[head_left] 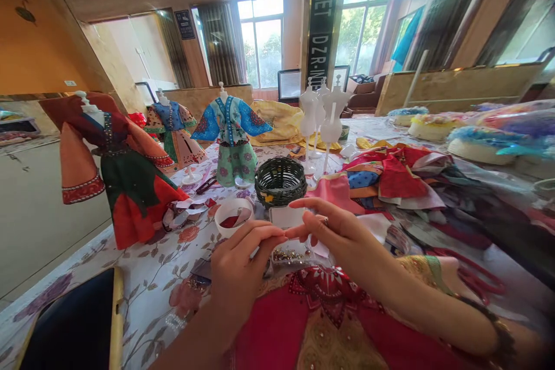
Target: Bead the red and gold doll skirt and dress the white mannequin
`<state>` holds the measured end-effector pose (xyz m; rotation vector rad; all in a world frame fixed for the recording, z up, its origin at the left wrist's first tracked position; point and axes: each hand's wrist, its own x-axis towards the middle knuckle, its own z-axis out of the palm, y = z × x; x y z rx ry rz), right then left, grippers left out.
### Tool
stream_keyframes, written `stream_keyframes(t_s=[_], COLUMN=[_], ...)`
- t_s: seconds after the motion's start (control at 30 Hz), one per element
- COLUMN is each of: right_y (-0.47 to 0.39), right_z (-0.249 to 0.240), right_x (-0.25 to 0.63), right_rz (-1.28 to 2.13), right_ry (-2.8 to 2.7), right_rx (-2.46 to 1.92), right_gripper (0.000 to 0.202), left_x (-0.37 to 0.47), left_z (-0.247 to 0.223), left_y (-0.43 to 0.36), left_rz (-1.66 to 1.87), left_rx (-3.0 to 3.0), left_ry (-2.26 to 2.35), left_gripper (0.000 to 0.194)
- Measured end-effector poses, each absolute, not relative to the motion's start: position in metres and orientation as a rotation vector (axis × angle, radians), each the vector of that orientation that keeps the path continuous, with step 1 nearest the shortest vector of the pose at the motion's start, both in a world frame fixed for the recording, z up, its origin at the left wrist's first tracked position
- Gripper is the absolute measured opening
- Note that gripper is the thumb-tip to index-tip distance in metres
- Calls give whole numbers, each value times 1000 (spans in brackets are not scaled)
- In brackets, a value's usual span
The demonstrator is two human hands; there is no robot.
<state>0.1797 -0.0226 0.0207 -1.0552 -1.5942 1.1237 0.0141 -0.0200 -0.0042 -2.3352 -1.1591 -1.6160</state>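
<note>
My left hand (243,263) is closed in a pinch, its fingertips meeting those of my right hand (340,237); whatever is between them is too small to make out. The thumb and index finger of my right hand are drawn together too, with a ring on one finger. Just beneath the fingertips lies a clear plastic box (288,217) with small gold beads (290,254). Red and gold patterned cloth (277,324) spreads below both hands. Left of the box stands a white round container (223,214) with something dark red inside.
A dark woven basket (281,182) stands behind the box. Small dressed mannequins (232,127) are at the left and middle, bare white ones (332,113) behind. A phone (73,324) lies front left; fabric pieces (399,179) and red scissors (477,277) lie right.
</note>
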Motion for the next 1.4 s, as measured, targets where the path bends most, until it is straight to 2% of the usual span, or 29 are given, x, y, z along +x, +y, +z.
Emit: stream_keyframes(t_s=[0.4, 0.6, 0.8, 0.97, 1.07, 1.4], right_y=[-34, -32, -41, -48, -48, -49], right_z=[23, 22, 35, 36, 30, 28], right_x=[180, 180, 181, 178, 176, 175], right_rz=[961, 1198, 1346, 1165, 1071, 840], right_ry=[-1712, -1599, -1500, -1616, -1682, -1750], right_rx=[-1136, -1021, -1020, -993, -1017, -1085], right_gripper=[31, 26, 32, 24, 26, 29], left_x=[13, 13, 7, 7, 8, 4], left_z=[-8, -9, -10, -8, -9, -6], left_y=[-16, -16, -21, -21, -19, -21], left_rz=[-1491, -1459, -1434, -1528, -1607, -1500], left_rx=[-2423, -2411, -2320, -2196, -2114, -2182], left_ry=[-1155, -1132, -1013, -917, -937, -851], left_gripper=[15, 15, 13, 15, 16, 15])
